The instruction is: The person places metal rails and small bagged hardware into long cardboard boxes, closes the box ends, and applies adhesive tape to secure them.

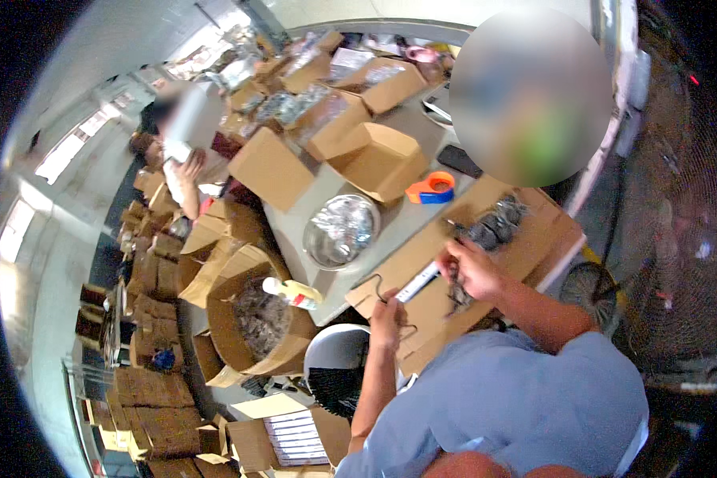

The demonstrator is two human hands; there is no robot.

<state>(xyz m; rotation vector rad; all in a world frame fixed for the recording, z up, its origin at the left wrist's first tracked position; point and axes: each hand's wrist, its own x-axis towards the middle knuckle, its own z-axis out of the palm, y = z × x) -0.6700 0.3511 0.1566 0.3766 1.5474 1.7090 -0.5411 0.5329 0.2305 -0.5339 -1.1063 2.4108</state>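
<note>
Over a sheet of cardboard (pixel 526 239) on the table, my left hand (pixel 385 320) is closed on the near end of a narrow white box (pixel 417 282). A thin dark cord (pixel 377 288) curves out beside its fingers. At the far end of the narrow box, my right hand (pixel 472 269) is closed in a pinch. Dark thin cord (pixel 458 296) hangs below it; blur hides exactly what its fingertips grip. Just past my right hand lies a pile of dark bundled items (pixel 494 225), partly in clear plastic.
A metal bowl (pixel 311 243) of clear plastic packets, an orange-blue tape dispenser (pixel 432 189) and open cardboard boxes (pixel 378 159) stand farther back. To the left are a bottle (pixel 293 293), a white bucket (pixel 327 342) and a carton of slim white boxes (pixel 296 438). A person (pixel 187 163) works at far left.
</note>
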